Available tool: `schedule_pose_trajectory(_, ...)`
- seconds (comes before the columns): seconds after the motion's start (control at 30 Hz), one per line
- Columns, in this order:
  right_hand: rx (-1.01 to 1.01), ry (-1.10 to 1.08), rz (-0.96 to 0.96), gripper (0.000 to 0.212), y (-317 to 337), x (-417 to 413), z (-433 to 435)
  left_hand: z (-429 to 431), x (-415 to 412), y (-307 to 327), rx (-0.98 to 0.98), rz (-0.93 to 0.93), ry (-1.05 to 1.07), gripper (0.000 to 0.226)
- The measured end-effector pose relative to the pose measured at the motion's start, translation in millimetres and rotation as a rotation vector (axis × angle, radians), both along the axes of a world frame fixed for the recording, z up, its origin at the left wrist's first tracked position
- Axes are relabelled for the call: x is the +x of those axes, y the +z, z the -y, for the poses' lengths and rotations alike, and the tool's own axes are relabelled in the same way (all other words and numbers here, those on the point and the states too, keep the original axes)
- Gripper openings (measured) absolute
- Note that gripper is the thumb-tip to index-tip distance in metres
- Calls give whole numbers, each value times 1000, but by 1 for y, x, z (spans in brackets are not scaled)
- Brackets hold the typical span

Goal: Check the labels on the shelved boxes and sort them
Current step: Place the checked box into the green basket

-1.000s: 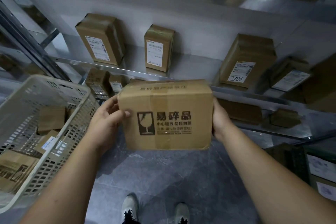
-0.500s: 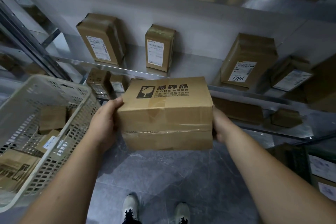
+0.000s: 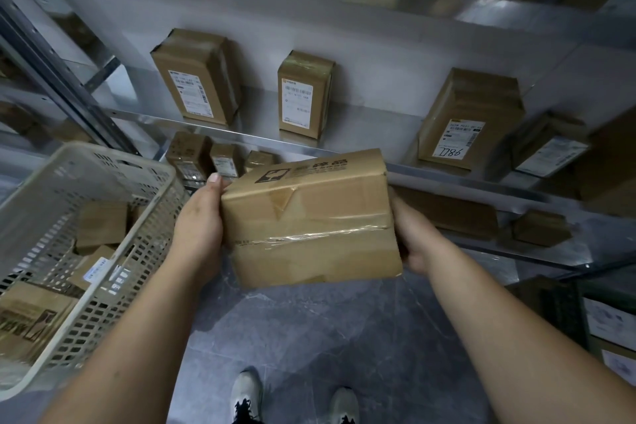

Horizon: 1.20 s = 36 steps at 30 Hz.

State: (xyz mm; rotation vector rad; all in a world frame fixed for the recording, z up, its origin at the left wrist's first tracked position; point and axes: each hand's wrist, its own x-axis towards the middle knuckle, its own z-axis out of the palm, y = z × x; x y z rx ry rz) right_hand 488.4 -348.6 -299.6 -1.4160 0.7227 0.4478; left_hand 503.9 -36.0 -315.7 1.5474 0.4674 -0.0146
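I hold a brown cardboard box (image 3: 311,220) in front of me, tilted, its taped seam facing me and the fragile-glass print on its upper face. My left hand (image 3: 198,222) grips its left end, thumb up along the edge. My right hand (image 3: 409,234) grips its right end, fingers hidden behind the box. No shipping label shows on the faces I see. On the metal shelf (image 3: 261,139) stand labelled boxes: a left box (image 3: 196,76), a middle box (image 3: 304,93) and a right box (image 3: 469,117) marked 7786 by hand.
A beige perforated plastic basket (image 3: 113,241) at my left holds several boxes. A lower shelf (image 3: 537,248) carries more small boxes. Stacked labelled boxes (image 3: 609,323) stand at the far right. My shoes (image 3: 246,396) are on the grey tiled floor.
The box has been rotated in my hands: the printed fragile face went from facing me to the top, the taped seam now faces me, and the box tilts with its left side raised.
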Motion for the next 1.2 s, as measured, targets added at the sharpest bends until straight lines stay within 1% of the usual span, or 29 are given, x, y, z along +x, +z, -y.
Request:
schedule_pose_trajectory(0.07,26,-46,38,60,2,2,-4,0,0,0,42,-14,86,60)
schedule_pose_trajectory(0.13,44,-81,80,57,4,3,-8,0,-1,-1,75,-43,155,54)
schedule_pose_trajectory(0.2,89,-93,114,64,6,5,-12,-1,-1,-5,112,-78,205,70)
schedule_pose_trajectory(0.23,96,-91,135,63,8,5,-15,-1,-2,-5,125,-90,218,76)
schedule_pose_trajectory(0.33,86,-81,188,55,10,4,-22,7,-3,-2,93,-97,273,80)
schedule_pose_trajectory(0.43,108,-66,275,60,11,2,-32,18,-6,6,79,-83,226,80)
schedule_pose_trajectory(0.5,125,-57,328,60,10,1,-38,21,-5,10,142,-71,200,78)
schedule_pose_trajectory(0.57,136,-19,358,57,7,-2,-46,19,-1,8,206,-109,130,84)
schedule_pose_trajectory(0.6,126,9,365,53,3,-4,-50,19,1,7,176,-137,109,88)
schedule_pose_trajectory(0.63,110,25,373,49,0,-6,-54,21,2,8,63,-167,94,86)
schedule_pose_trajectory(0.7,86,24,397,41,-3,-7,-58,27,-2,14,-197,-200,30,73)
schedule_pose_trajectory(0.73,73,23,413,36,-3,-6,-58,28,-6,16,-260,-194,-14,73)
schedule_pose_trajectory(0.8,37,45,443,31,1,-3,-58,28,-11,17,-339,-155,-62,82)
schedule_pose_trajectory(0.87,5,65,457,29,4,-3,-58,26,-14,16,-394,-117,-113,85)
schedule_pose_trajectory(0.97,-37,88,469,29,8,-5,-60,25,-17,16,-412,-150,-145,68)
schedule_pose_trajectory(1.07,-127,141,525,23,13,-7,-60,19,-13,15,-438,-204,-79,48)
schedule_pose_trajectory(1.1,-124,171,551,20,16,-7,-59,15,-11,15,-462,-220,-57,42)
schedule_pose_trajectory(1.17,-97,198,596,24,18,-4,-54,8,-10,18,-500,-242,-19,35)
schedule_pose_trajectory(1.2,-96,208,615,26,20,-1,-50,5,-9,18,-516,-261,2,35)
